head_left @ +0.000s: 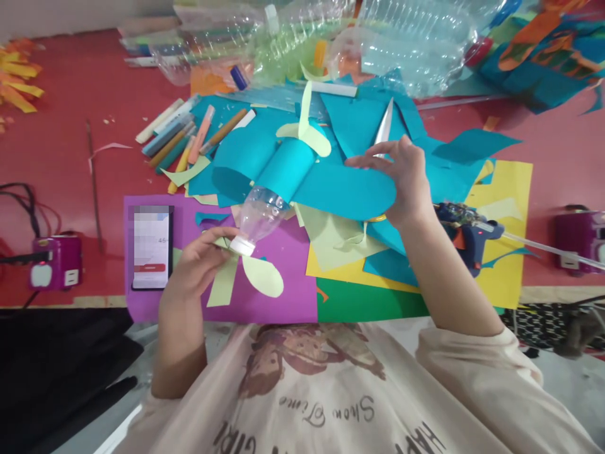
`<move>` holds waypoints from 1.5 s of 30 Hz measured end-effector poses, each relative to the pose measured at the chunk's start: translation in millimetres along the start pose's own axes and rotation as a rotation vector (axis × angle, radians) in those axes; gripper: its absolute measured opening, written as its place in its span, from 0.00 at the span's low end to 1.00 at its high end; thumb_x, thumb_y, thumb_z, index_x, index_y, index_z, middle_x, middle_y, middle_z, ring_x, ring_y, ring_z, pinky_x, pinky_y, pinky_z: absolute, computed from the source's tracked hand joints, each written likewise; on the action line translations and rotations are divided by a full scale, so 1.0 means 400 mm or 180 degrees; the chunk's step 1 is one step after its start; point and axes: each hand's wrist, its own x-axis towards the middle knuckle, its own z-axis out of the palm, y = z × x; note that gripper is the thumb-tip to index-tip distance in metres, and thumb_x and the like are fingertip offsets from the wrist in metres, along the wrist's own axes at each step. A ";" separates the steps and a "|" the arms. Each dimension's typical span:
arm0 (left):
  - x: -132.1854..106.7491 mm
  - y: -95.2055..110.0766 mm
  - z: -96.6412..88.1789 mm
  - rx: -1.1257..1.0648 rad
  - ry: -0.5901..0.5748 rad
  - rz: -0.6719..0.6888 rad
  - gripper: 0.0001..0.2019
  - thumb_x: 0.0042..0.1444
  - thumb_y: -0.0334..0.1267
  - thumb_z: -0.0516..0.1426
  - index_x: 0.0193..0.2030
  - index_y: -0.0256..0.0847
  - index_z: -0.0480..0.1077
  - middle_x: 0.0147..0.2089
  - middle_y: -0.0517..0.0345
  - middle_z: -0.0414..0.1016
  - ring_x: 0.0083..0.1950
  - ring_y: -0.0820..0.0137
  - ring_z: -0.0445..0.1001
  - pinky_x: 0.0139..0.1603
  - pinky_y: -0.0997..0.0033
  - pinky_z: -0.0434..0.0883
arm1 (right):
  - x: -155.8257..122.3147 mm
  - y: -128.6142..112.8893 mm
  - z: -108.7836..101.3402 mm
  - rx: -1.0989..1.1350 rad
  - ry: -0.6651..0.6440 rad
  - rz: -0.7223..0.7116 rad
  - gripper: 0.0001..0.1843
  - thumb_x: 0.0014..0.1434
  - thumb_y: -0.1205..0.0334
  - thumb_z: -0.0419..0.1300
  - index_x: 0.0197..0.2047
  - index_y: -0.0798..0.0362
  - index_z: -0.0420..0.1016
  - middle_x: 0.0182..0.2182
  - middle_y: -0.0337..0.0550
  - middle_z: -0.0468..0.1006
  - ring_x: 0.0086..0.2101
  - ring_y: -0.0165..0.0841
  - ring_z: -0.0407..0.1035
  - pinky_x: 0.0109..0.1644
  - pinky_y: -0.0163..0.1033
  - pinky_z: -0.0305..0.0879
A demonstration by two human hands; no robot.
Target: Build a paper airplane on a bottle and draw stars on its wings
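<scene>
A clear plastic bottle (pixel 261 221) lies tilted in front of me, wrapped in a blue paper band (pixel 289 165) with a blue paper wing on each side. Pale green paper blades (pixel 305 130) fan out at its far end. Beside the white cap (pixel 242 245), at the near end, are a pale green oval (pixel 265 276) and a strip (pixel 223 282). My left hand (pixel 202 260) is closed at the cap, its fingertips pinching there. By the tip of the right wing (pixel 347 189), my right hand (pixel 410 180) has its fingers apart; its thumb is mostly hidden.
Scissors (pixel 385 126) lie on blue paper scraps beyond my right hand. A blue glue gun (pixel 472 243) rests at the right, near a purple power block (pixel 579 239). Markers (pixel 172 142) and a phone (pixel 151 249) lie at the left. Large clear bottles (pixel 411 44) line the back.
</scene>
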 end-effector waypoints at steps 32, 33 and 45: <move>0.233 0.042 -0.063 0.1177 0.0567 0.0169 0.26 0.45 0.25 0.64 0.52 0.48 0.73 0.58 0.67 0.71 0.56 0.58 0.69 0.57 0.54 0.69 | -0.109 0.054 -0.078 -0.0602 0.0680 -0.0795 0.24 0.55 0.46 0.61 0.50 0.47 0.62 0.51 0.52 0.71 0.50 0.41 0.70 0.45 0.47 0.71; 0.228 0.040 -0.062 0.1346 0.0652 0.0068 0.26 0.44 0.24 0.65 0.51 0.48 0.73 0.55 0.66 0.72 0.52 0.59 0.71 0.57 0.52 0.68 | -0.102 0.056 -0.077 -0.0656 0.0546 -0.0854 0.27 0.55 0.46 0.61 0.53 0.47 0.61 0.53 0.52 0.70 0.53 0.43 0.69 0.47 0.48 0.71; 0.167 0.105 0.000 0.2245 0.1513 0.1078 0.10 0.60 0.37 0.61 0.48 0.46 0.75 0.50 0.56 0.69 0.51 0.63 0.70 0.52 0.64 0.71 | -0.058 0.082 -0.064 -0.1069 0.0082 -0.1127 0.34 0.56 0.56 0.62 0.63 0.45 0.55 0.62 0.53 0.62 0.63 0.44 0.60 0.55 0.53 0.69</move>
